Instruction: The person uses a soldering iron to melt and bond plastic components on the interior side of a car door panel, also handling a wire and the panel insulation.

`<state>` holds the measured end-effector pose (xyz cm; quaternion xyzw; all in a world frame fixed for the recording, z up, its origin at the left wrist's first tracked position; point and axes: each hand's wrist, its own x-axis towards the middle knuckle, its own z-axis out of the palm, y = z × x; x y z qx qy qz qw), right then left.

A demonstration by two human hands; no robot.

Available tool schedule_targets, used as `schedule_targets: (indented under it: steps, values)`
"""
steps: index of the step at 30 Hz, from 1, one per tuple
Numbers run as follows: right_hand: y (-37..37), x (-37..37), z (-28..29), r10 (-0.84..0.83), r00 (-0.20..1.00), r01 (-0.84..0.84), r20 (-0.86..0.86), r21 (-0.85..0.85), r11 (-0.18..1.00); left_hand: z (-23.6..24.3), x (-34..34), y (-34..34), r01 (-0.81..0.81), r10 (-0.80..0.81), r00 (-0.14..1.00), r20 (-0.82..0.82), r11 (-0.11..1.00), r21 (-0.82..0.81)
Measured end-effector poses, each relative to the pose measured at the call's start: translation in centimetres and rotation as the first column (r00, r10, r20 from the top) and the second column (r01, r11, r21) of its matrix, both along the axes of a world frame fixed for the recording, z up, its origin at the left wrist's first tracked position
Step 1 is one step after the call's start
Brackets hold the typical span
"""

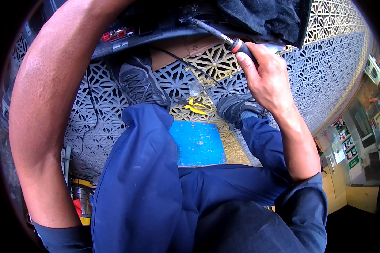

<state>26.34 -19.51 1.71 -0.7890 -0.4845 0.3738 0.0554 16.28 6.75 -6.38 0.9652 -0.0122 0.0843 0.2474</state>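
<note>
My right hand [267,76] is closed round the black and red handle of a soldering iron [213,31]. Its long metal shaft slants up and left, and the tip reaches a dark plastic panel [156,39] at the top. Something pale and wispy shows by the tip, too blurred to make out. My left forearm [50,88] sweeps up along the left side, with its hand beyond the upper edge. On the panel, left of the tip, lies a red, partly clear object [117,34]. A dark cloth [261,17] is bunched at the panel's right end.
Yellow-handled pliers [196,105] lie on the latticed floor tiles [101,92] between my shoes. A black cable [185,63] crosses the tiles there. Nearer me is a scuffed blue board [198,143]. A yellow and metal tool [82,196] stands at lower left.
</note>
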Motion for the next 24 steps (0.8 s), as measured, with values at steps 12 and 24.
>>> schedule_targets:
  steps: [12,24]
  values:
    - [0.39,0.96,-0.11,-0.002,0.998,0.0,-0.06,-0.043,0.999,-0.11,0.01,-0.04,-0.004,0.004,1.0,0.013,1.0,-0.003]
    - [0.57,0.66,-0.39,-0.012,1.0,0.011,-0.022,-0.033,0.999,-0.09,0.03,-0.06,-0.008,0.008,1.0,0.003,1.0,0.01]
